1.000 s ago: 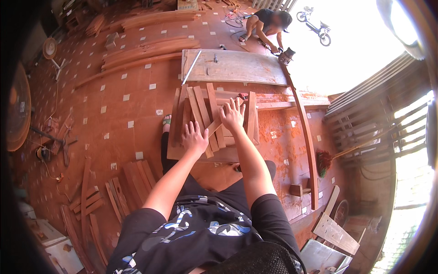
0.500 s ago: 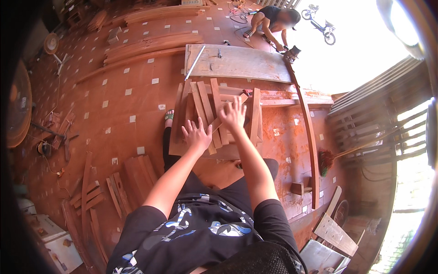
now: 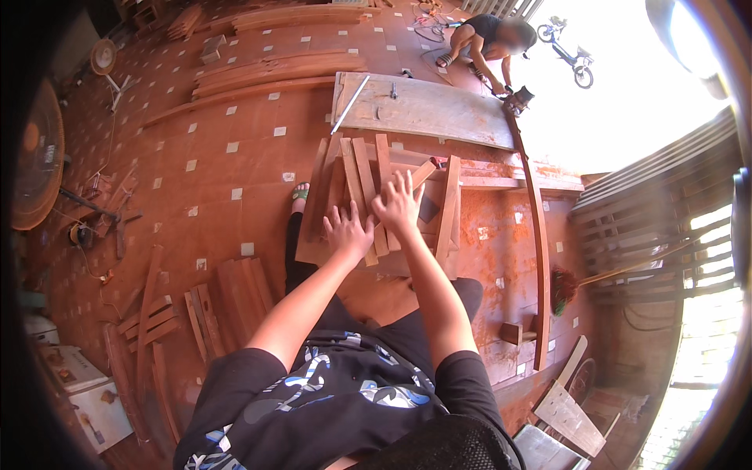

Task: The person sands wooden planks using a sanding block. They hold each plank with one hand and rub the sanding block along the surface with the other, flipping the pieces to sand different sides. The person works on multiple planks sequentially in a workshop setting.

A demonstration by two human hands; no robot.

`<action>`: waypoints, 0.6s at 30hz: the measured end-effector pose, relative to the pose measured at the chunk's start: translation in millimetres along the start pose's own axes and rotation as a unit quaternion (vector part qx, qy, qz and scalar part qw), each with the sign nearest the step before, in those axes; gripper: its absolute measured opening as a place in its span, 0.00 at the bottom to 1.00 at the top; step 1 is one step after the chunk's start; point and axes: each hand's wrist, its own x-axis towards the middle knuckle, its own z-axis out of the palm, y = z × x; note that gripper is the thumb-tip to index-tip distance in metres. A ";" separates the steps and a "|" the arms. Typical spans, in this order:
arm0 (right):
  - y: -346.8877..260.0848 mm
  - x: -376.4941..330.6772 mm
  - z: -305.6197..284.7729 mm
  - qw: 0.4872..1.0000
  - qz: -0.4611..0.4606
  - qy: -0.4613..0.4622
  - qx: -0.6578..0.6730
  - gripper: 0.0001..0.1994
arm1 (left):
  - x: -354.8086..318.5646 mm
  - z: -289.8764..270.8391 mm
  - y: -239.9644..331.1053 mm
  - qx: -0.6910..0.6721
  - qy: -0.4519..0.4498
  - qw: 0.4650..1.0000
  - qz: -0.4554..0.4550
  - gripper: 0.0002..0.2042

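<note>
My left hand is over a pile of reddish wooden strips on a low work surface in front of me, its fingers spread. Just right of it, my right hand is stretched out with fingers apart, nearest to a short wooden strip that lies diagonally across the others. Whether either palm presses on the wood is hidden. Longer strips lie side by side beyond my left hand. A separate strip lies to the right, with a small dark piece between it and my right hand.
A grey board lies beyond the pile. At far right, a crouching person holds a power tool at the end of a long beam. Planks lie far left and cut pieces near left. A broom stands right.
My hands have drawn closer together over the strips, the right one lower and nearer the left. The whole view has shifted slightly, moving the surroundings rightward. The crouching person stays at the beam.
</note>
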 end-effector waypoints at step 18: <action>-28.3 -15.8 2.2 0.998 0.051 -0.018 0.040 0.22 | -0.2 7.6 -0.5 0.003 0.007 1.000 0.012 0.33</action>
